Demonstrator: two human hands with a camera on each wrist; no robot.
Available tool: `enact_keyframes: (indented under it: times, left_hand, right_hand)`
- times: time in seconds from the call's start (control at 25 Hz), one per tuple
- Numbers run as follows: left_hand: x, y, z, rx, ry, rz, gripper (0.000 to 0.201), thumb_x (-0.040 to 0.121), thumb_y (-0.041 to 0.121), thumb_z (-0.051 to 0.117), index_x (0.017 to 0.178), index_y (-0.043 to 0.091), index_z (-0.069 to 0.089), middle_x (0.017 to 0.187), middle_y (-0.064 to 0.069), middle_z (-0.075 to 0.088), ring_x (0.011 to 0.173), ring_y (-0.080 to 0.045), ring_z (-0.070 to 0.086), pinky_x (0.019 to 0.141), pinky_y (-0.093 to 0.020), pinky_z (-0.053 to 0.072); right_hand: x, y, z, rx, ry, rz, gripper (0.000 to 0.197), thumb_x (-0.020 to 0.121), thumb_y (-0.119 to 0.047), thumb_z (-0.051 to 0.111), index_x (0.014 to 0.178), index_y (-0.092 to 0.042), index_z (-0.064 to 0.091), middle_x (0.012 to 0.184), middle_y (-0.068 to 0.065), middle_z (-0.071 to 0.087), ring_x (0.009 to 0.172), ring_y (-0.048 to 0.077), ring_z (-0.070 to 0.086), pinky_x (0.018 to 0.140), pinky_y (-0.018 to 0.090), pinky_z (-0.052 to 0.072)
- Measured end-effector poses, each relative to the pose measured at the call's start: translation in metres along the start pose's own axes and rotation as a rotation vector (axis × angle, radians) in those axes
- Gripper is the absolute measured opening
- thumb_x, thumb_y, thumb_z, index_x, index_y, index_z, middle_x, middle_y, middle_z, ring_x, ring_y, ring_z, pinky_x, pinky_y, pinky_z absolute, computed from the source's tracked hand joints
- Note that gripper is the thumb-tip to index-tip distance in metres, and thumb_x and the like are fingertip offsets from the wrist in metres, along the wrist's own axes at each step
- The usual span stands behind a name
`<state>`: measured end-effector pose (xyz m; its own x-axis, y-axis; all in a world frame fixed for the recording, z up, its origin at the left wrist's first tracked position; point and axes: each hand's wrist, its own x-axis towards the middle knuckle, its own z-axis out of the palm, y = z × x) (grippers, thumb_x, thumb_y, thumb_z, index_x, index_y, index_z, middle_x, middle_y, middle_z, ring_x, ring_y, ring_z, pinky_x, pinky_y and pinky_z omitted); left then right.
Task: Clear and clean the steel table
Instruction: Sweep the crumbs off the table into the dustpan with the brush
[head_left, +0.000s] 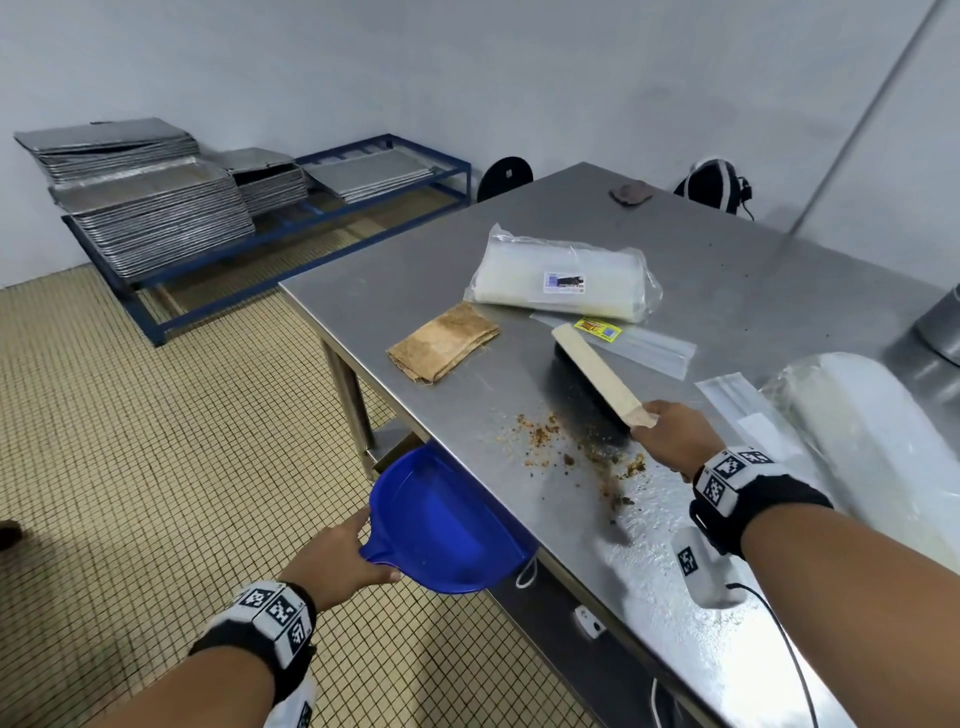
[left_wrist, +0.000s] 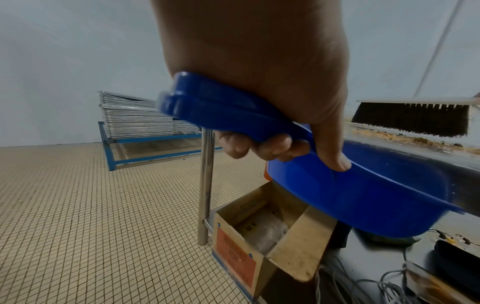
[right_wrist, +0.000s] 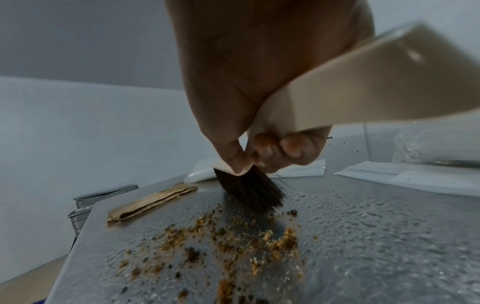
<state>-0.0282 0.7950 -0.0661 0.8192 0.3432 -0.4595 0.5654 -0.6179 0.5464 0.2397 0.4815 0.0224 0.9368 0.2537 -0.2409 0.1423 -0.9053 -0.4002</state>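
Note:
My left hand (head_left: 337, 558) grips the handle of a blue dustpan (head_left: 441, 525) and holds its mouth against the near edge of the steel table (head_left: 415, 291); the fingers (left_wrist: 259, 146) curl under the dustpan handle (left_wrist: 221, 107). My right hand (head_left: 670, 431) grips the pale wooden back of a hand brush (head_left: 597, 374), whose dark bristles (right_wrist: 249, 191) stand on the wet tabletop. Brown crumbs (head_left: 566, 447) lie scattered between brush and dustpan, also visible as crumbs (right_wrist: 228, 242) in the right wrist view.
On the table lie a folded brown cloth (head_left: 441, 343), a clear pack of plastic bags (head_left: 561, 275), flat plastic sleeves (head_left: 639, 343), a big white bag (head_left: 862, 447) and a metal pot (head_left: 940, 322). An open cardboard box (left_wrist: 265, 236) sits under the table. Stacked metal trays (head_left: 150, 202) stand on a blue rack.

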Motion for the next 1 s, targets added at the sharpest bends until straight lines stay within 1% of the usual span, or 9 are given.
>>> enact_keyframes:
  times: [0.12,0.32,0.4,0.52,0.68,0.76,0.84,0.92,1.0]
  left_hand:
    - [0.000,0.002,0.001,0.013,0.005,-0.001,0.094,0.074,0.041,0.080,0.150,0.029,0.027,0.060,0.005,0.064,0.047,0.000,0.054,0.060,-0.017,0.046]
    - [0.001,0.003,0.002,0.027,-0.001,-0.015,0.093,0.074,0.044,0.079,0.150,0.030,0.027,0.074,0.005,0.073,0.061,-0.004,0.063,0.068,-0.019,0.048]
    - [0.000,0.003,0.003,0.016,-0.001,-0.024,0.092,0.074,0.042,0.079,0.150,0.030,0.028,0.076,0.005,0.074,0.059,-0.003,0.062,0.066,-0.019,0.048]
    - [0.000,0.003,0.004,0.012,0.006,-0.020,0.091,0.074,0.042,0.079,0.149,0.031,0.029,0.075,0.005,0.074,0.055,-0.003,0.060,0.065,-0.020,0.049]
    - [0.001,0.000,0.006,0.025,0.008,-0.016,0.097,0.074,0.047,0.078,0.152,0.029,0.023,0.077,0.006,0.074,0.061,-0.004,0.064,0.071,-0.024,0.054]
    - [0.001,0.000,0.006,0.030,0.024,-0.019,0.098,0.073,0.048,0.078,0.152,0.028,0.023,0.076,0.006,0.074,0.064,-0.004,0.065,0.072,-0.024,0.053]
    - [0.001,0.001,0.008,0.027,0.041,-0.027,0.095,0.072,0.046,0.079,0.150,0.028,0.029,0.075,0.006,0.072,0.061,-0.004,0.063,0.068,-0.023,0.050]
    - [0.001,0.002,0.009,0.021,0.040,-0.024,0.088,0.072,0.043,0.079,0.146,0.028,0.035,0.071,0.005,0.069,0.052,-0.003,0.056,0.060,-0.021,0.048]
    - [0.001,0.002,0.010,0.022,0.037,-0.020,0.085,0.072,0.043,0.079,0.144,0.030,0.037,0.071,0.004,0.069,0.047,-0.003,0.052,0.056,-0.023,0.049]
  right_hand:
    - [-0.002,-0.007,0.010,0.002,-0.052,-0.056,0.046,0.090,-0.022,0.057,0.136,-0.016,0.052,0.092,0.008,0.066,0.054,0.010,0.056,0.037,0.014,0.036]
    - [-0.018,-0.026,0.026,0.027,-0.109,-0.152,0.044,0.091,-0.022,0.057,0.135,-0.016,0.053,0.104,0.011,0.068,0.051,0.007,0.052,0.031,0.009,0.032]
    - [-0.027,-0.034,0.034,0.056,-0.123,-0.164,0.045,0.091,-0.021,0.058,0.135,-0.018,0.052,0.101,0.007,0.066,0.050,0.007,0.052,0.029,0.009,0.032]
    - [-0.041,-0.044,0.041,0.029,-0.143,-0.209,0.046,0.092,-0.024,0.058,0.137,-0.018,0.051,0.104,0.006,0.066,0.050,0.001,0.044,0.033,0.007,0.035]
    - [-0.062,-0.055,0.048,0.020,-0.211,-0.270,0.046,0.094,-0.026,0.058,0.138,-0.018,0.049,0.117,0.006,0.065,0.054,-0.004,0.038,0.037,0.002,0.036]
    - [-0.070,-0.060,0.054,0.004,-0.248,-0.305,0.046,0.094,-0.027,0.057,0.138,-0.020,0.049,0.111,0.004,0.066,0.054,-0.003,0.041,0.036,0.007,0.036]
    - [-0.077,-0.064,0.060,-0.002,-0.283,-0.340,0.045,0.093,-0.028,0.057,0.137,-0.021,0.051,0.113,0.005,0.067,0.064,0.004,0.054,0.049,0.009,0.038]
    - [-0.083,-0.067,0.067,0.013,-0.309,-0.357,0.044,0.093,-0.028,0.058,0.136,-0.021,0.052,0.120,0.005,0.065,0.090,0.014,0.062,0.070,0.016,0.039]
    - [-0.088,-0.068,0.073,0.036,-0.337,-0.371,0.044,0.091,-0.028,0.060,0.135,-0.022,0.053,0.123,0.004,0.064,0.104,0.018,0.062,0.077,0.017,0.038]
